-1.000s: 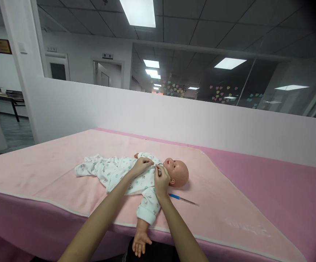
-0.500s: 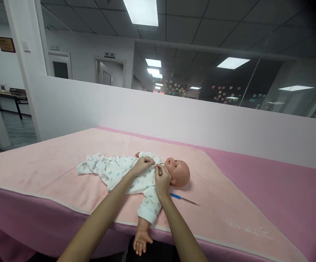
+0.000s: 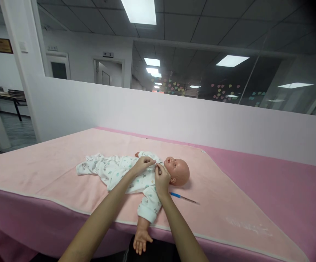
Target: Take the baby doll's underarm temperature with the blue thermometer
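Observation:
A baby doll [image 3: 180, 171] lies on its back, head to the right, dressed in a white patterned romper [image 3: 114, 174]. My left hand [image 3: 144, 165] rests over the upper chest, fingers pinched together near the neckline. Close beside it, by the doll's chin, my right hand [image 3: 162, 176] is closed with thumb and fingertips pinched at the collar. The fingertips of both hands nearly meet. Whatever small bit of the romper they grip is mostly covered by the fingers. The doll's near arm [image 3: 141, 236] sticks out over the table's front edge.
A slim stick with a blue end [image 3: 176, 195] lies near the doll's head. Under everything spreads a peach cloth [image 3: 223, 218] over a pink cover [image 3: 296, 189]. A white low wall [image 3: 174, 112] with glass above stands behind the table.
The view has shifted very slightly. Both hands stay at the doll's neckline with almost no visible movement.

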Tool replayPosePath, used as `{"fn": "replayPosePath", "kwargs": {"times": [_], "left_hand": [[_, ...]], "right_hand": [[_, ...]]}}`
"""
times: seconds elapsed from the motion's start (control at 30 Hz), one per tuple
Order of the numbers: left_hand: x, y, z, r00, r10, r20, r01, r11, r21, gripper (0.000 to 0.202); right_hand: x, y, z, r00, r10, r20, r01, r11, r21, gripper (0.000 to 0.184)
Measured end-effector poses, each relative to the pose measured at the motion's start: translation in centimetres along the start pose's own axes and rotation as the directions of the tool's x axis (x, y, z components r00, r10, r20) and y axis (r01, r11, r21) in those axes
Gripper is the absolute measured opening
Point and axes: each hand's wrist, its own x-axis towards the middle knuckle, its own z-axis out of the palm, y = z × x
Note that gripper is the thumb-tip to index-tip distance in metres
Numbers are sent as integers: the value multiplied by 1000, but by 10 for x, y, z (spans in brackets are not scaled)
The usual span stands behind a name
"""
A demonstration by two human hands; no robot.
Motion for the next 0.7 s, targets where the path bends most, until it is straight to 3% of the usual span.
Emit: {"fn": "replayPosePath", "kwargs": {"times": [0.17,0.43,0.7], "left_hand": [[-2,4,-2,991,61,118,-59,998,-13,22],[-1,-2,-3,996,68,63,-70,997,15,14],[-3,1,-3,996,60,73,-62,998,18,16]], "right_hand": [[0,0,-1,1000,5,21,-4,1000,-11,29],[-1,2,0,999,-18,45,20,998,-56,30],[-1,3,1,997,-36,63,42,994,-102,27]]}}
